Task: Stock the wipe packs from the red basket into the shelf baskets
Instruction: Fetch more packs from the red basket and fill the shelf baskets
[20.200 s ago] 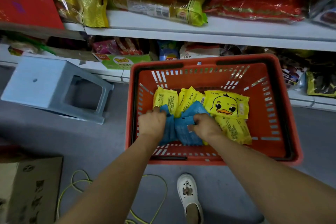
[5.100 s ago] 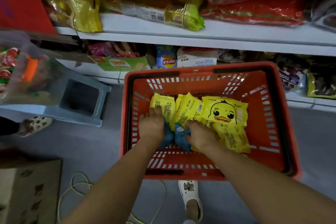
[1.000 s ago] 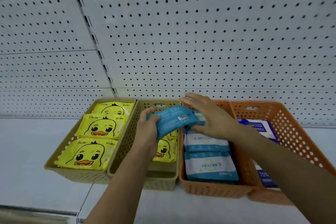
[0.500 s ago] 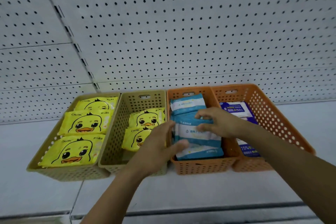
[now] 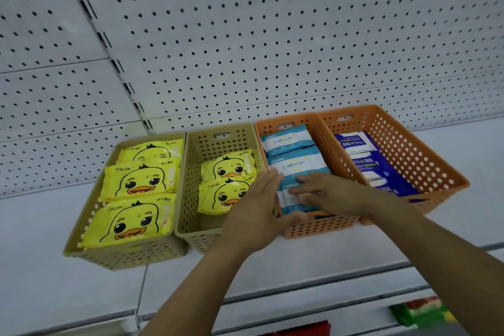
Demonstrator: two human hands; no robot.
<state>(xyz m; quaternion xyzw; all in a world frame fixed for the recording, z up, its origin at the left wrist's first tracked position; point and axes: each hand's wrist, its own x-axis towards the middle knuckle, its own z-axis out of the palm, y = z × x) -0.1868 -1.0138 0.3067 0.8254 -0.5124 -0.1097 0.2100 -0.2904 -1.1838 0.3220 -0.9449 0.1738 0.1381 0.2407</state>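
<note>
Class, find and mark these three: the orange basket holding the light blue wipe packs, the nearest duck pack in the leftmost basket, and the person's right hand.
orange basket [image 5: 327, 226]: head view, front wall.
nearest duck pack [image 5: 128, 222]: head view, the duck's face.
right hand [image 5: 330, 195]: head view, back of the hand.

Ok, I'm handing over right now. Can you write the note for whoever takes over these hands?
Left hand: open, fingers straight along the near left corner of the left orange basket.
Right hand: open, flat on the light-blue packs in that basket.
Done: light-blue packs lie in that basket; three yellow duck packs in the far-left beige basket, two in the second beige basket; dark-blue packs in the right orange basket.
Left: the red basket is out of view; check it for more packs.
</note>
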